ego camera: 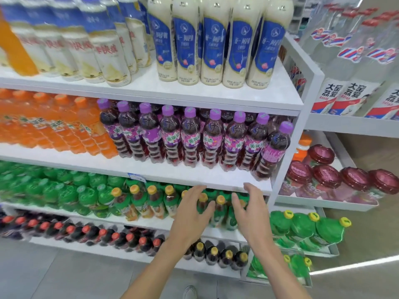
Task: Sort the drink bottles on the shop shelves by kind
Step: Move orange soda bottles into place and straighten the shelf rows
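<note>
L hand (192, 214) & R hand (251, 212), lower centre of frame, fingers spread wide, gripping nothing, flanking yellow-cap bottles (220, 200) on a low shelf (151, 224). Mid frame above: purple-cap bottles (191, 134) in a row, rightmost tilted. Top: cream bottles (212, 39) w/ blue labels.

The front row of dark grape plastic bottles with purple caps (191, 138) has nine bottles. On the shelf directly above this row, five cream plastic bottles with blue labels (212, 39) stand in front. Right of the row I count five wide jars with dark red lids (327, 175). Lower right of it, three green-wrapped bottles with yellow caps (314, 226) stand in line.
</note>
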